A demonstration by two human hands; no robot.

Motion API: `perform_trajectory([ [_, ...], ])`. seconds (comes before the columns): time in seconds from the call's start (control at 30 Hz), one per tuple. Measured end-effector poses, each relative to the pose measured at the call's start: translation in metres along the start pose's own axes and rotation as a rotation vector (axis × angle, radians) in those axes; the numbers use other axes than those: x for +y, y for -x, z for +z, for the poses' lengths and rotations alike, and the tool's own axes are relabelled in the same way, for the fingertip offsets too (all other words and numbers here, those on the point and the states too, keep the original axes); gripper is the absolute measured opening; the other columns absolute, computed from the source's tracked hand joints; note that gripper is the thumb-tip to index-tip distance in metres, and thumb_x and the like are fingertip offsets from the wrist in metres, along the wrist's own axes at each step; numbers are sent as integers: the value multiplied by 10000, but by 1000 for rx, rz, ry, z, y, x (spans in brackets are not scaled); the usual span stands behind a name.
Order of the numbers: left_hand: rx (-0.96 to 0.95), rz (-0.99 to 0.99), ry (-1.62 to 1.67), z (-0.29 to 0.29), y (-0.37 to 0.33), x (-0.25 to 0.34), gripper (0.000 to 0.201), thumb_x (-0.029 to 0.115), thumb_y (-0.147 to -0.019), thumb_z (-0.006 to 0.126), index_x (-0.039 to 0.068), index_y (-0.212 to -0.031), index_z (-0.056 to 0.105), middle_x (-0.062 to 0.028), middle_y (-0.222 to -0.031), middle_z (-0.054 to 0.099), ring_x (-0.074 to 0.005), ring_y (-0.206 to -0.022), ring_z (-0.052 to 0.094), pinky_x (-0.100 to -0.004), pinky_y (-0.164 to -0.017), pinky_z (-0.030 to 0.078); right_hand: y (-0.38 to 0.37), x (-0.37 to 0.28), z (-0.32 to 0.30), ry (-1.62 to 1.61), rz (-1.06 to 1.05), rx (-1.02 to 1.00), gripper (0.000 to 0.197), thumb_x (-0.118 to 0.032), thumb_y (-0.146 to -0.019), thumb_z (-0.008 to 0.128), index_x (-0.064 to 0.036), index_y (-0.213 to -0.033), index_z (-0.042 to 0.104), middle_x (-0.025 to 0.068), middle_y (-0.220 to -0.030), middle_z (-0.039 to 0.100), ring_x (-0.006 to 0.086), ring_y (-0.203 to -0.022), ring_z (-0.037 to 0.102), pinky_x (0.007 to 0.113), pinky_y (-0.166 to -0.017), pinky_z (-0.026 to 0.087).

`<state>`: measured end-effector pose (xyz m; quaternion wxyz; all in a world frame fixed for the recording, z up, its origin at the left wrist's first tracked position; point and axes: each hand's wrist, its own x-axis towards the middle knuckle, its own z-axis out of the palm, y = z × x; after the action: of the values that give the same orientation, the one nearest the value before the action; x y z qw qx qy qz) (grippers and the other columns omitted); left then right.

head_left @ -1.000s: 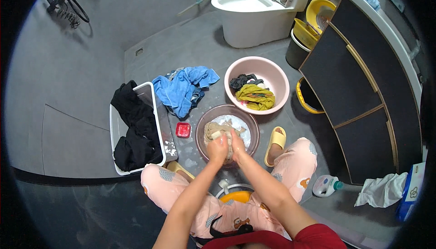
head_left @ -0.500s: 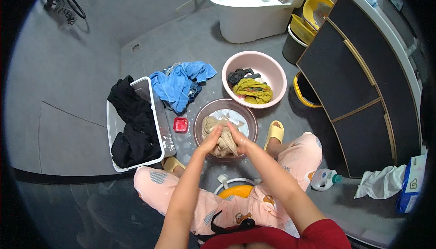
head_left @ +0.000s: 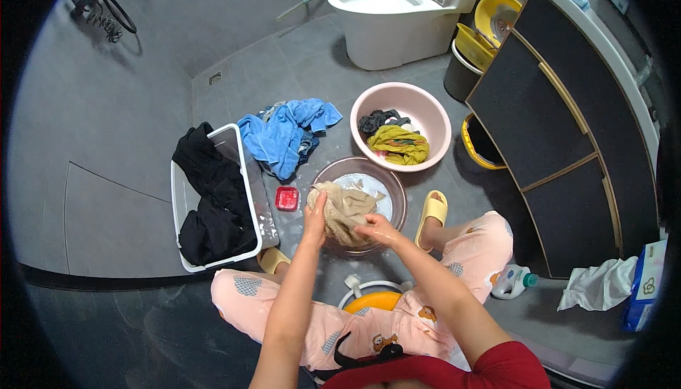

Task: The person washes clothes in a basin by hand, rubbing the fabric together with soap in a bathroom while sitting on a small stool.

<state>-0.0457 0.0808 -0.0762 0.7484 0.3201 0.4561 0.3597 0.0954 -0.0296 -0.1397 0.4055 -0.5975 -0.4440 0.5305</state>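
A wet beige cloth (head_left: 343,213) is held up over a brownish basin (head_left: 399,201) with whitish, sudsy water (head_left: 384,203) in it. My left hand (head_left: 315,220) grips the cloth's left side, thumb up along its edge. My right hand (head_left: 379,230) pinches its right lower part, fingers closed. Parts of the cloth hang down into the basin. Left of the basin lies a small red box (head_left: 286,198) on the wet floor. Just beyond stands a pink basin (head_left: 438,130) holding a mustard-yellow cloth (head_left: 399,145) and dark small items (head_left: 379,121).
A white basket (head_left: 238,165) with black clothes (head_left: 213,197) stands at left. Blue clothing (head_left: 284,134) lies on the floor beside it. A toilet (head_left: 386,27) is at the back, a dark cabinet (head_left: 539,119) at right. A bottle (head_left: 512,282) lies by my right knee.
My hands have moved apart from pressing together around the bunched cloth. The cloth is now more spread between them, the left hand at its side and the right hand lower.
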Motion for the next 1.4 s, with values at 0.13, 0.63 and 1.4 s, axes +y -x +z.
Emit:
perform_trajectory([
  [0.13, 154, 363, -463, -23, -16, -6, 436, 154, -765, 546, -14, -1143, 408, -160, -1068, 497, -248, -981, 492, -319, -826, 389, -5, -18, 0, -637, 111, 223, 194, -141, -742, 537, -23, -896, 553, 59, -826, 571, 138, -773, 542, 258, -699, 438],
  [0.63, -9, 854, -888, 73, 38, -52, 119, 113, -663, 594, 36, -609, 521, -117, -622, 527, -281, -551, 521, -365, -510, 402, -44, 43, 17, -1890, -59, -284, 376, -397, -833, 438, -67, -993, 523, 89, -938, 551, 199, -828, 537, 321, -715, 452],
  [1.4, -2, 337, -1127, 8, 0, -28, 363, 363, -835, 423, 37, -858, 583, -163, -770, 603, -304, -737, 574, -355, -651, 432, -33, -46, 9, -839, 205, 481, 254, -225, -819, 492, -7, -943, 538, 88, -890, 567, 166, -798, 550, 305, -706, 448],
])
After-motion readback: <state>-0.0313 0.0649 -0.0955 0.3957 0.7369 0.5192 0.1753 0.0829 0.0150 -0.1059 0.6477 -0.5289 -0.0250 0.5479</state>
